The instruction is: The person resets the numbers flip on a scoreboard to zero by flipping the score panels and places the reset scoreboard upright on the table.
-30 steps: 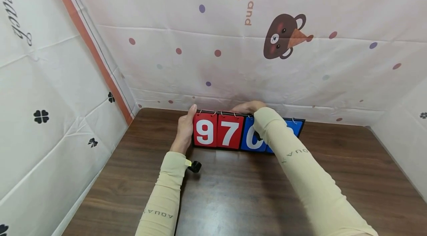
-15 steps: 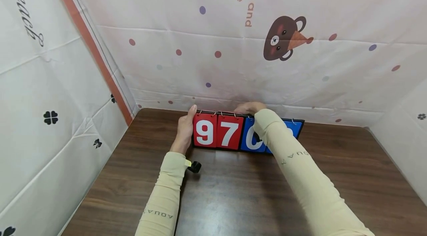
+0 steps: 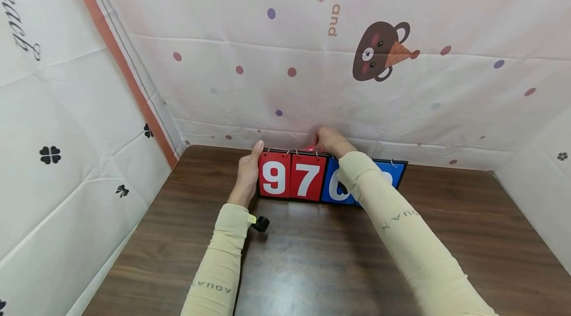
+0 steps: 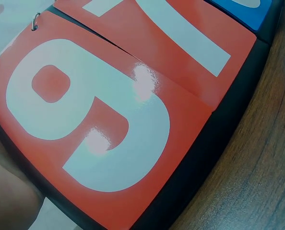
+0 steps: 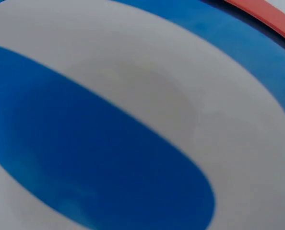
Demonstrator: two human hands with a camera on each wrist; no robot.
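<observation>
A tabletop flip scoreboard [image 3: 308, 177] stands at the back of the table, its red cards reading 9 and 7. My left hand [image 3: 247, 174] grips its left end, thumb up along the edge and fingers hidden behind. The red 9 card [image 4: 190, 112] hangs from metal rings in the left wrist view. Over the top edge reaches my right hand [image 3: 332, 141], its fingers bent down and pinching a red card [image 3: 311, 148] that shows behind the 7; the fingertips are mostly hidden. A blue card [image 5: 109, 143] with a white 0 fills the right wrist view, and my right forearm partly covers the blue pair.
Dark brown wood-grain table [image 3: 294, 261] lies under both forearms. A printed cloth wall [image 3: 250, 93] rises close behind the scoreboard, with another cloth wall [image 3: 89, 132] at the left. A small black device [image 3: 260, 224] sits at my left wrist.
My right hand has risen and turned behind the top edge, and a red card's edge now sticks up beside its fingers. My left hand and the scoreboard stay in place.
</observation>
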